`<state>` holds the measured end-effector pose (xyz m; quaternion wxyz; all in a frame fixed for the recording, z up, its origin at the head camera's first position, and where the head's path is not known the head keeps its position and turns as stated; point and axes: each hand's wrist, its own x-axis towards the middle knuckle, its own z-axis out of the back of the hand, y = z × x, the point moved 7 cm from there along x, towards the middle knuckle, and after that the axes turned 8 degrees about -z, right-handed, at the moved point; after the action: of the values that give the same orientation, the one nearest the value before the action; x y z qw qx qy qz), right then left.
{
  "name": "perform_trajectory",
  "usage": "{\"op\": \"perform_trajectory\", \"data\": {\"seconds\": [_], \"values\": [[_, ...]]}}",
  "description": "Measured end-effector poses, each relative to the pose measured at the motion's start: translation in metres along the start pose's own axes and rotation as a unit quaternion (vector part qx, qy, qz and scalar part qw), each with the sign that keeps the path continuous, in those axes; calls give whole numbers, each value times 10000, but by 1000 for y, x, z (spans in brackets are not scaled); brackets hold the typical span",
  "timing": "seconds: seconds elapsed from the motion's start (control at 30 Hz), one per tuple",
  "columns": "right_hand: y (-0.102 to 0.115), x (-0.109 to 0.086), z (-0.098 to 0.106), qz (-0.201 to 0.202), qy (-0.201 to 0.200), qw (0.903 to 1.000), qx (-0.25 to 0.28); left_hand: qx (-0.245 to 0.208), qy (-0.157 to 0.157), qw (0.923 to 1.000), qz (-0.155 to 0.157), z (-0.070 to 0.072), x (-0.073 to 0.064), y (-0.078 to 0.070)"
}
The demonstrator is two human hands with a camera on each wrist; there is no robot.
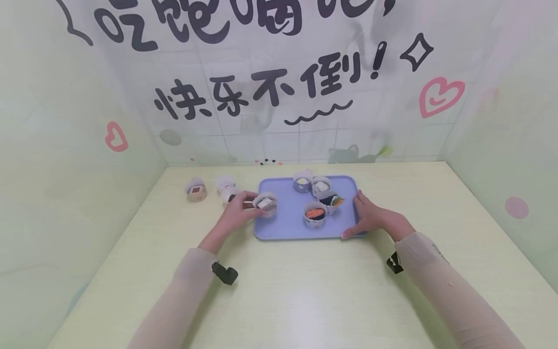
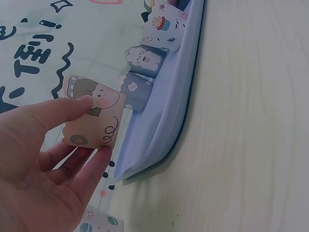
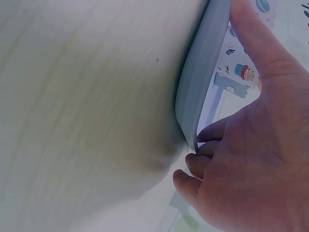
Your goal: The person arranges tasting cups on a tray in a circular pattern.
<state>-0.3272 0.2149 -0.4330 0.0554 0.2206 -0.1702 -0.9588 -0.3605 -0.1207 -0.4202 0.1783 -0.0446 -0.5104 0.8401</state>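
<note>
My left hand (image 1: 237, 212) pinches a printed paper cup (image 2: 102, 118) between thumb and fingers, above the left edge of the blue tray (image 1: 282, 224). A pale piece of food sits inside the held cup. My right hand (image 1: 371, 216) grips the tray's right front corner, its thumb along the front rim and fingers bent at the right side. On the tray's right half stand several paper cups, among them one with an orange-topped sushi piece (image 1: 315, 214) and one with a dark-wrapped roll (image 1: 330, 199). Behind these are two more cups, one with a white filling (image 1: 321, 185).
Left of the tray, a paper cup with a brown-red filling (image 1: 196, 190) stands on the pale table (image 1: 287, 291). Two other cups (image 1: 225, 182) are close to my left hand, one partly behind it. Printed walls enclose the back and sides.
</note>
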Motion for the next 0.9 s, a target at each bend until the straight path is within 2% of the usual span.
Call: {"op": "perform_trajectory", "data": {"seconds": [0.43,0.63,0.9], "values": [[-1,2,-1,1,8,10000,53,196,193,9995,-173,-23,3,-9],[0,1,-2,7,8,10000,56,138,305,9994,-88,-30,3,-12],[0,1,-1,12,-13,10000,79,149,419,9989,-135,-39,6,-11]]}}
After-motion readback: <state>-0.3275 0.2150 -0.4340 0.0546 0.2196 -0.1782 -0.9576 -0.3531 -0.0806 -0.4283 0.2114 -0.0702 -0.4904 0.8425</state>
